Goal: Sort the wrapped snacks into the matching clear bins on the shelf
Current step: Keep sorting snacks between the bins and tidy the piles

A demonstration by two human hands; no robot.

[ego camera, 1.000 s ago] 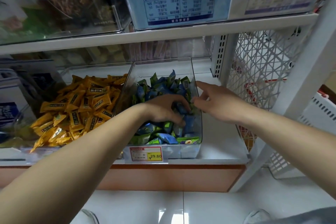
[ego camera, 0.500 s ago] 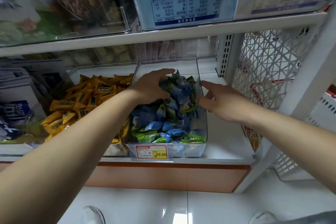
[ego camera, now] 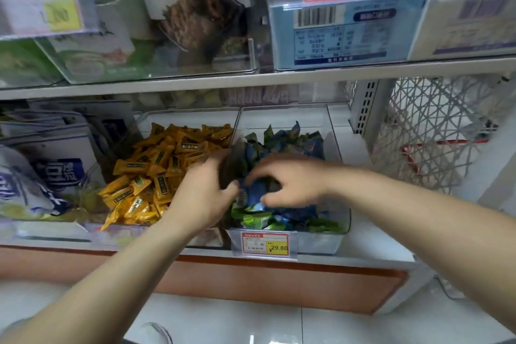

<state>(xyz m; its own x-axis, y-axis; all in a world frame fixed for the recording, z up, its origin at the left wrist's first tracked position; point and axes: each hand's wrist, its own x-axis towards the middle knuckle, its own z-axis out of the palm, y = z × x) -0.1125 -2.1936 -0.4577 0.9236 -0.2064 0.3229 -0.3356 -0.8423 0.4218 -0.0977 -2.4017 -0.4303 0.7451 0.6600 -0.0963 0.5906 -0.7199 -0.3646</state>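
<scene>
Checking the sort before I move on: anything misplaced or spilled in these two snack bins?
Nothing stands out. Yellow snacks fill the left bin, blue and green snacks the right bin, with no stray colour visible in either. The left hand and right hand hide the middle, so that part is unchecked.

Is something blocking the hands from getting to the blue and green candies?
No, nothing visible does. The clear bin is open on top, and the left hand and right hand are both at the blue and green snacks inside.
</scene>
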